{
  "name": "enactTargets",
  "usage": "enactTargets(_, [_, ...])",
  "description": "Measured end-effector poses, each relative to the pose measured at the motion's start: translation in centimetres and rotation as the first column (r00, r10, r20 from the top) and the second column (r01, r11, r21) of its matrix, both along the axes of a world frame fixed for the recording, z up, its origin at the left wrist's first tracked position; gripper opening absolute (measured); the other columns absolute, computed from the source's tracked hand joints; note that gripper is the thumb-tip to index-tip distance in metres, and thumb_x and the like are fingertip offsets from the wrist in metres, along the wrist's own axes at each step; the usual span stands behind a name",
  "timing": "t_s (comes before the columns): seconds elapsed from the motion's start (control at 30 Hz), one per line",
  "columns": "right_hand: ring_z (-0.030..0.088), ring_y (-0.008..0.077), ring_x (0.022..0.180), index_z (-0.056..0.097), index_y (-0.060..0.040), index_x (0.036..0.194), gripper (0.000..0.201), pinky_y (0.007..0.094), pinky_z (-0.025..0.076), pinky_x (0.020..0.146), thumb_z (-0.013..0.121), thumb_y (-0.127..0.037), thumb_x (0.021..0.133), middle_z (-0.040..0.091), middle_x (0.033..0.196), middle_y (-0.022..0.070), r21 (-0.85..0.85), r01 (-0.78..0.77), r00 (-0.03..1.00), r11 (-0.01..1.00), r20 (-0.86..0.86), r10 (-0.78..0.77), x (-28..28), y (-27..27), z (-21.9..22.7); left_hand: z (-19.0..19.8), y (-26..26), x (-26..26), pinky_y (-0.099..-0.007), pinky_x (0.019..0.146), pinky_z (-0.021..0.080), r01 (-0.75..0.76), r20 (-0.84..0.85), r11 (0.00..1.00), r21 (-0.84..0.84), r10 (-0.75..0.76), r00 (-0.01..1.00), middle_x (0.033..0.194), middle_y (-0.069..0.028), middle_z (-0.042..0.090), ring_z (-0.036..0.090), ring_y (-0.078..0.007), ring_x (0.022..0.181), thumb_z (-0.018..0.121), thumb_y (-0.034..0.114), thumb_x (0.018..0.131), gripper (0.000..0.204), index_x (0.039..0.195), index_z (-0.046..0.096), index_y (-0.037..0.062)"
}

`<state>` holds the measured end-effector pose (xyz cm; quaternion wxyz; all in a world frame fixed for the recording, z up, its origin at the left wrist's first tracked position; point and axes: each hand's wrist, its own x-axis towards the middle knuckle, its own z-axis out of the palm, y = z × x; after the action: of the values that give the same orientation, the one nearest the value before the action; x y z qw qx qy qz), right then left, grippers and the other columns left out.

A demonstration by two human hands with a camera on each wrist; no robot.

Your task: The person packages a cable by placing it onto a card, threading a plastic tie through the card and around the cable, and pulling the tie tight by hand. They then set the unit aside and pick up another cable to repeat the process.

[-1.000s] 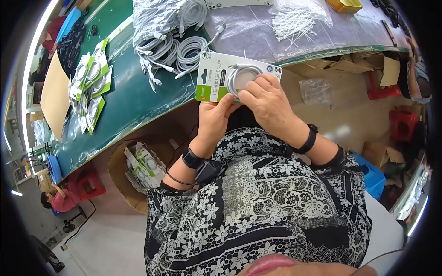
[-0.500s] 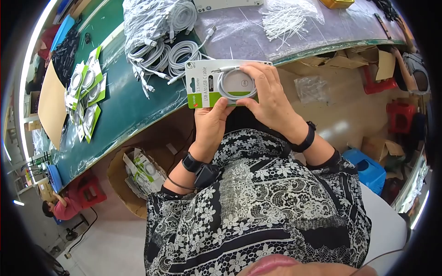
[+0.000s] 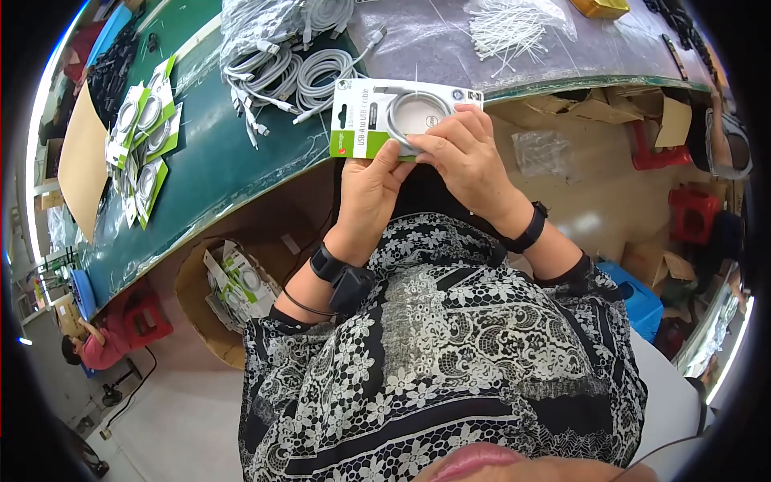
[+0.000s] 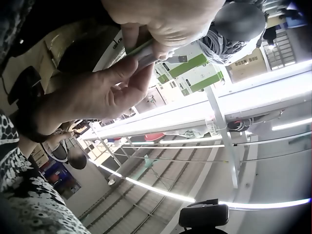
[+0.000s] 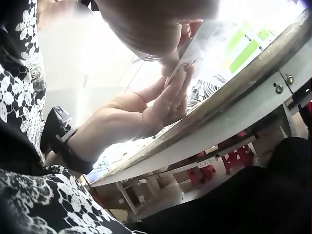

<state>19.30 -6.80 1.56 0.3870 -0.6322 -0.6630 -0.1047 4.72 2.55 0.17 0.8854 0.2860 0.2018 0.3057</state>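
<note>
A white and green retail card (image 3: 353, 120) printed "USB-A to USB-C cable" is held up in front of the body, near the table edge. On its face lies a coiled grey-white cable (image 3: 391, 120). My left hand (image 3: 366, 193) grips the card's lower edge, thumb on the front beside the coil, other fingers behind. The right hand (image 3: 475, 165) holds the right end, its curled fingers over the card and the coil's lower right. In the left wrist view a metal plug (image 4: 178, 59) sticks out past the fingers. The right wrist view shows the card (image 5: 200, 46) nearly edge-on.
Carded cables (image 3: 148, 120) lie piled on the green table (image 3: 217, 165) at left, beside a cardboard sheet (image 3: 83, 161). Loose coiled cables (image 3: 321, 80) and white ties (image 3: 510, 32) are at the back. A carton (image 3: 201, 321) with carded cables stands below.
The right hand first covered the coil, then spread to the card's right end and coil, and now its fingers curl at the coil's lower right. The left hand keeps its grip.
</note>
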Motion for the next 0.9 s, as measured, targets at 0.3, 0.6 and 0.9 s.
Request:
enactTargets(0.3, [0.059,0.0211,0.084,0.065,-0.0118,0.099,0.028,0.0438,0.041,0.097,0.075,-0.012,0.074,0.06,0.086,0.0008,0.016,-0.082,0.995,0.997,0.052,0.081,1.3,0.1,0.1,0.8,0.8,-0.7,-0.0296,0.074,0.058,0.196,-0.336,0.943,0.27,-0.098,0.937,0.099,-0.009,0.068,0.068,-0.0185,0.091,0.062,0.008,0.093,0.024,0.114,0.059,-0.0013])
enactTargets(0.6, [0.059,0.0243,0.085,0.064,-0.0095,0.097,0.026,0.0437,0.043,0.096,0.074,-0.008,0.073,0.06,0.087,0.0036,0.041,-0.02,1.0,0.999,-0.012,0.02,3.0,1.9,-1.5,4.2,1.4,-2.5,-0.0308,0.066,0.052,0.548,-0.749,0.712,0.439,-0.046,0.66,0.091,-0.007,0.067,0.064,-0.0164,0.081,0.071,0.014,0.086,0.023,0.104,0.062,0.002])
enactTargets(0.9, [0.059,0.0246,0.088,0.063,-0.0077,0.095,0.024,0.0424,0.044,0.097,0.074,-0.006,0.073,0.061,0.089,0.0046,-0.001,-0.158,0.985,0.987,-0.065,0.157,3.9,3.4,-1.0,2.7,5.3,1.4,-0.0383,0.077,0.04,0.582,-0.349,-0.371,0.724,0.532,0.772,0.087,-0.0044,0.054,0.051,-0.0256,0.087,0.074,0.019,0.072,0.023,0.083,0.056,0.0097])
